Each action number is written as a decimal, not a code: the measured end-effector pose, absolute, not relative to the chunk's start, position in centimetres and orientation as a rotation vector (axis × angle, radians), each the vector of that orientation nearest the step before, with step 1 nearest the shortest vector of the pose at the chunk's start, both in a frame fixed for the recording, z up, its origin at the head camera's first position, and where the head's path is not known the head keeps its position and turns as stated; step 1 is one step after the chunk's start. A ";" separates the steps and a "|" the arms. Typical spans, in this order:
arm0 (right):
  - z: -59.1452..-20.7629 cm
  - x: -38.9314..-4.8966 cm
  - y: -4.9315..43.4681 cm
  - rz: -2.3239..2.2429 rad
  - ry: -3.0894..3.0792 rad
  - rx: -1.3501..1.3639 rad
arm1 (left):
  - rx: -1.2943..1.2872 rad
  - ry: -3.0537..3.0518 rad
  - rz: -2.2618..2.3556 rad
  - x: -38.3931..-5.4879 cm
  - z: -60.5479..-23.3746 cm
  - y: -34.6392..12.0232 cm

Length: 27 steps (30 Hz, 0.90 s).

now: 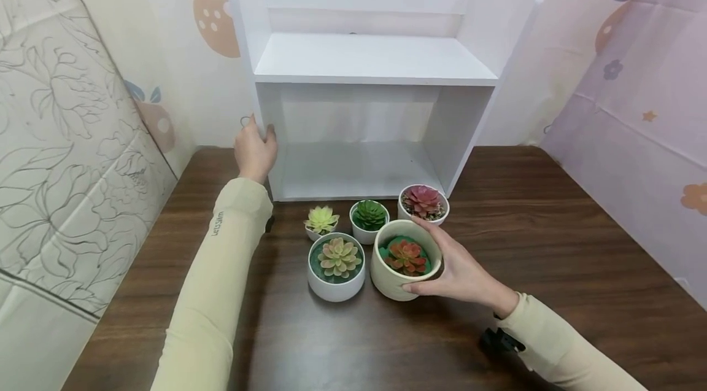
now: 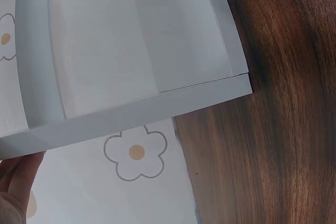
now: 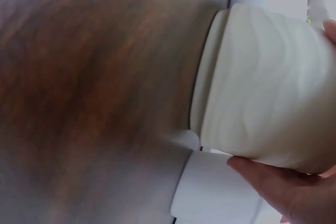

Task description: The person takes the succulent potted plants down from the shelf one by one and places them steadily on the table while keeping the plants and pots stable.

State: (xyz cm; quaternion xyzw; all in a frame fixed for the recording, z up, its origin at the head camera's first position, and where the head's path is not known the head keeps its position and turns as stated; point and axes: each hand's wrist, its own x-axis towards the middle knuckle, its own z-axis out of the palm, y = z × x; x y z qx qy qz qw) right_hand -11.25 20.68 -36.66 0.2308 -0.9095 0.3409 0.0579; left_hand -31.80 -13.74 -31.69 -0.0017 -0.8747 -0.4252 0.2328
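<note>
My left hand point(image 1: 255, 151) grips the left side panel of a white two-tier shelf point(image 1: 375, 80), thumb toward the inside; the left wrist view shows part of the hand point(image 2: 20, 187) at the panel edge. My right hand point(image 1: 461, 268) holds a cream pot point(image 1: 394, 280) with a red succulent point(image 1: 407, 257), thumb at the near side and fingers at the far rim. In the right wrist view the ridged cream pot point(image 3: 262, 87) fills the right side, a finger or thumb point(image 3: 257, 177) against it. Whether its base touches the table is hard to tell.
Beside the cream pot stands a white pot point(image 1: 336, 288) with a pale pink-green succulent. Behind are small white pots with a yellow-green succulent point(image 1: 321, 219), a dark green succulent point(image 1: 369, 215) and a burgundy succulent point(image 1: 423, 201), close before the shelf. All stand on a dark wooden table point(image 1: 552, 243).
</note>
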 end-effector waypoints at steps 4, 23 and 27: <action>-36.3 -10.9 20.4 0.999 -2.773 0.727 | -0.026 -2.413 -1.146 -31.7 -32.0 -14.3; -34.5 -11.3 18.8 0.940 -2.696 0.768 | -0.163 -2.568 -1.042 -29.6 -31.9 -17.6; -34.0 -11.7 18.2 0.910 -2.676 0.791 | -0.143 -2.610 -1.026 -27.9 -32.0 -17.6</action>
